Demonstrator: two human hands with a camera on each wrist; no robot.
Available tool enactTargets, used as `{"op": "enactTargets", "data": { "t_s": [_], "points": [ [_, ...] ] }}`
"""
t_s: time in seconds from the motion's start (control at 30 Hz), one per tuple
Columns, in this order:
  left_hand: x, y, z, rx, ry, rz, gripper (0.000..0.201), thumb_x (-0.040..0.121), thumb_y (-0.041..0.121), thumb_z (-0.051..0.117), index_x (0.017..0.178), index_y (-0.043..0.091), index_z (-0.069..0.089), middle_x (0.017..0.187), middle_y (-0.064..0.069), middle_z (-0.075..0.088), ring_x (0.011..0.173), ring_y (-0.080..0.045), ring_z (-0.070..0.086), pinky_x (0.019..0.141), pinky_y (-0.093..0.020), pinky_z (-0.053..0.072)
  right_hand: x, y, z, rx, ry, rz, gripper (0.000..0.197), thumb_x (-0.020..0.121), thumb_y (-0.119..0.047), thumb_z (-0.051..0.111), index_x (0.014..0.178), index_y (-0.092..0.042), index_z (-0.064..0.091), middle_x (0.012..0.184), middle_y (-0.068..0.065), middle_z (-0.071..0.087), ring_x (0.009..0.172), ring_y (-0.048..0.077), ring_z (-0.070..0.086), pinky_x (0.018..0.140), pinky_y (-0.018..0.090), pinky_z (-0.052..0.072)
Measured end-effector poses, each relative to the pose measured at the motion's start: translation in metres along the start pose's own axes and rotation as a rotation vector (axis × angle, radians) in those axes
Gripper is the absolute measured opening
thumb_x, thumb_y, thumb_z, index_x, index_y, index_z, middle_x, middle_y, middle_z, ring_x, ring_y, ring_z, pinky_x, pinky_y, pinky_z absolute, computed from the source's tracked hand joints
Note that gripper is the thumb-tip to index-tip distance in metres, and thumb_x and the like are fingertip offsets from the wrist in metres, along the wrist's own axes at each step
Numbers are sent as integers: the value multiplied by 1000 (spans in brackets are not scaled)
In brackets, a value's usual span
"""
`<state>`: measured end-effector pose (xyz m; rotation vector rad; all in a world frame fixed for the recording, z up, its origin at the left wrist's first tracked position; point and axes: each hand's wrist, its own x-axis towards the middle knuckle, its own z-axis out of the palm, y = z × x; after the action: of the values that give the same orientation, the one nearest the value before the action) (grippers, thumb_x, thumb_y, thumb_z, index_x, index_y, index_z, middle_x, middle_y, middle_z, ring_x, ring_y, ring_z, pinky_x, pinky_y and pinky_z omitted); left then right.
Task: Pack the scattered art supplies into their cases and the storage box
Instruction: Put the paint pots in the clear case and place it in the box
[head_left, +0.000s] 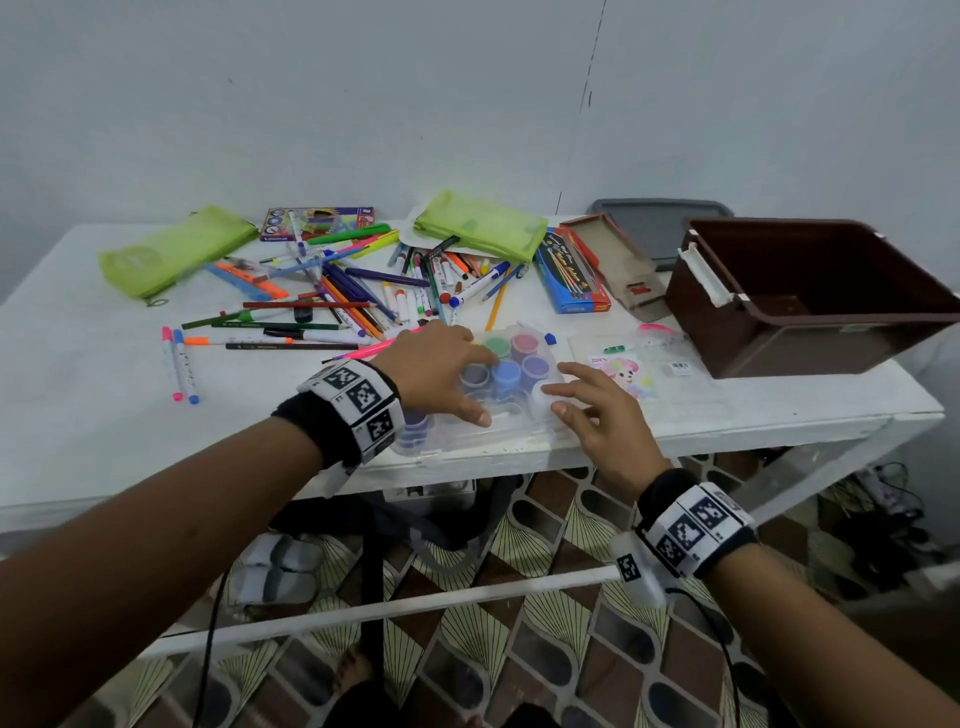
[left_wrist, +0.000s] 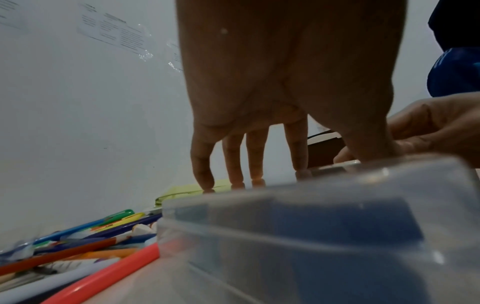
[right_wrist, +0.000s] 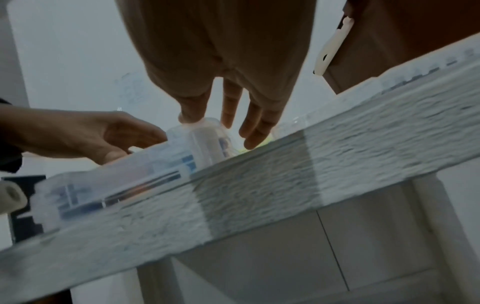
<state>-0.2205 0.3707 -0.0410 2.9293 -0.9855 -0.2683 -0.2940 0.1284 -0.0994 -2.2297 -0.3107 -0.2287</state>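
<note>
Head view: left hand (head_left: 436, 364) hides part of the paint case (head_left: 514, 415).

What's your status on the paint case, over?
Left hand flat on clear paint case, fingers straight. Right hand open, fingertips touching its right end. Case at table's near edge, not yet in brown storage box. Nothing blocking.

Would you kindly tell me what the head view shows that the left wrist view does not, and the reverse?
Only the head view shows the brown storage box whole, the paint pots' colours, both green pouches and the blue pencil box. Only the left wrist view shows the left hand's fingertips pressing straight down on the clear paint case lid, from underneath. Both show the left hand, the right hand at the case, and the scattered pens.
</note>
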Motion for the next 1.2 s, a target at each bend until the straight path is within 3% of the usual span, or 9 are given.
{"op": "enactTargets", "data": {
  "t_s": [0.13, 0.2, 0.3, 0.4, 0.73, 0.9, 1.0, 1.1, 1.2],
  "points": [
    [1, -1, 2, 29, -14, -13, 80, 70, 76, 61, 138, 39, 43, 132, -1, 50, 123, -28, 42, 93, -43, 44, -11, 12, -6, -61, -158, -21, 61, 78, -30, 79, 133, -36, 53, 154, -10, 33, 136, 3, 33, 110, 21, 29],
    [2, 0, 1, 25, -19, -10, 80, 71, 76, 61, 139, 38, 43, 129, -2, 50, 122, -28, 42, 92, -43, 44, -12, 16, -6, -150, -186, -69, 75, 71, -36, 82, 138, -32, 50, 155, -11, 29, 140, 9, 29, 115, 25, 23],
    [2, 0, 1, 13, -14, -7, 79, 71, 75, 61, 138, 37, 44, 123, -1, 52, 117, -27, 44, 91, -43, 45, -5, 15, -2, -268, -115, -168, 65, 71, -28, 85, 130, -16, 61, 146, 0, 48, 131, 26, 45, 110, 40, 37],
    [0, 1, 3, 29, -8, -10, 79, 73, 74, 61, 140, 37, 42, 125, -1, 52, 118, -27, 44, 91, -39, 44, 6, 12, -3, -334, -37, -253, 48, 68, -22, 86, 112, -10, 72, 129, 8, 64, 112, 34, 59, 96, 45, 49],
    [-4, 3, 7, 48, 10, -26, 81, 75, 76, 55, 144, 40, 35, 147, -3, 41, 130, -28, 37, 99, -42, 41, 6, -1, 3, -322, 23, -99, 34, 71, -20, 85, 103, -16, 74, 124, -2, 66, 110, 27, 60, 89, 40, 50],
    [-6, 4, 6, 44, 14, -25, 80, 75, 76, 55, 144, 40, 36, 147, -3, 42, 129, -27, 38, 98, -41, 41, -1, -3, 11, -444, 86, -146, 33, 75, -15, 82, 107, -14, 74, 125, 3, 67, 98, 32, 62, 82, 40, 53],
    [-10, 6, 2, 27, 8, -19, 79, 76, 75, 55, 145, 39, 35, 147, -3, 42, 129, -27, 38, 100, -41, 40, -5, -4, 15, -470, 87, -130, 38, 77, -15, 80, 113, -12, 70, 132, 4, 62, 102, 32, 60, 85, 40, 52],
    [-20, 1, -5, -100, -23, 7, 76, 80, 63, 63, 145, 31, 40, 147, -6, 41, 133, -26, 35, 105, -37, 33, -9, -10, 17, -558, 62, -148, 44, 78, -18, 77, 119, -9, 64, 136, 8, 58, 119, 35, 53, 95, 49, 49],
    [-36, -18, -9, -264, -27, -22, 82, 77, 52, 73, 146, 22, 41, 155, -9, 31, 142, -21, 25, 110, -31, 24, -14, -20, 29, -646, 23, -218, 53, 82, -28, 70, 129, -11, 55, 144, 11, 48, 138, 33, 38, 111, 54, 34]
  ]
}}
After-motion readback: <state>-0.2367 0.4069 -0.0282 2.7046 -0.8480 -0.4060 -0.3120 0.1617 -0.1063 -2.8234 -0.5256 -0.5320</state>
